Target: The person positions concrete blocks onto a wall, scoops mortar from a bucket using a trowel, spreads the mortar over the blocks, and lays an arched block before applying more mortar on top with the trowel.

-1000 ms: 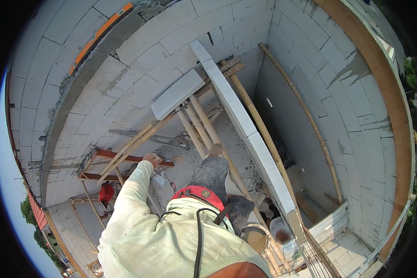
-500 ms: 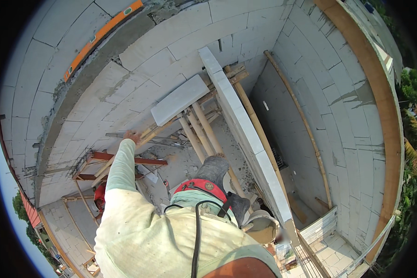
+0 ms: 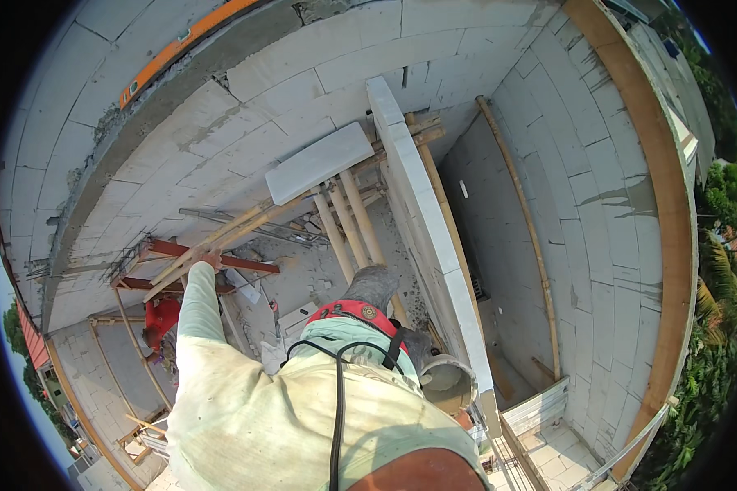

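My left hand reaches out from a pale sleeve and closes around a slanting wooden pole of a scaffold. The pole runs up to a flat grey block lying across several upright poles. My right hand is hidden under my body. Below my chest I see a red harness part with a black cable and my grey boot.
A narrow wall of pale blocks runs beside my foot, with a round bucket at its near end. Red metal frames stand below the hand. A person in red is on the ground far below. An orange level lies on the curved wall top.
My left hand has slid left along the slanting pole, away from my body. The view has swung a little, and the grey block now sits closer to the centre.
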Tool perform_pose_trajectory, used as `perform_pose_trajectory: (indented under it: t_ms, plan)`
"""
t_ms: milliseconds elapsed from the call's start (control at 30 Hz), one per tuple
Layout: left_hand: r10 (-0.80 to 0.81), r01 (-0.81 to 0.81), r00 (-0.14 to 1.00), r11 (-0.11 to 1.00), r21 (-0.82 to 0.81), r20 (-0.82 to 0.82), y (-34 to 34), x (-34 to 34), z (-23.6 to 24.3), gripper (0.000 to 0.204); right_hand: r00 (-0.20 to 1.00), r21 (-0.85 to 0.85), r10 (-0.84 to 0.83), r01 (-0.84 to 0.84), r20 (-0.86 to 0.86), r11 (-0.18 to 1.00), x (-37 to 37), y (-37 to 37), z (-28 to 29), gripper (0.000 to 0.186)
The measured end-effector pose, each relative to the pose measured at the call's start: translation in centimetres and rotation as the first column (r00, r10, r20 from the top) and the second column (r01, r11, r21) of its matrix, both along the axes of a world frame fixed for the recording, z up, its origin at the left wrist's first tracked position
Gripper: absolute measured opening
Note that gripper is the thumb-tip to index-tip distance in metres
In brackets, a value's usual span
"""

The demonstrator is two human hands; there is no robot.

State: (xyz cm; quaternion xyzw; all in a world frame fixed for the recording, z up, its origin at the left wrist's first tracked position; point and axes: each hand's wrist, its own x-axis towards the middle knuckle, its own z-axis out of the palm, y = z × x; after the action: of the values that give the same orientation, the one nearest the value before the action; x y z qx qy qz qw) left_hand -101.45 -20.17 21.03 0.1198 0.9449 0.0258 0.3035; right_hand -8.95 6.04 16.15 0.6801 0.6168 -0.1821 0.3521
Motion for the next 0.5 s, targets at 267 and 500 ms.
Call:
perform_pose_trajectory:
  t_ms: [267,500]
  plan:
    - [-0.646,0.642,0.762,0.742,-0.195,0.051,0.1,5.4,-3.6,0.011,0.999,-0.008,-0.006,0.006,-0.031,1.000,-1.4,-0.4,2.0,0.049]
    - [0.356,-0.423,0.877,0.891,0.166,0.323,5.6,1.3,-1.7,0.005,1.000,-0.006,-0.008,0.008,-0.012,1.000,-2.7,-0.8,3.1,0.048]
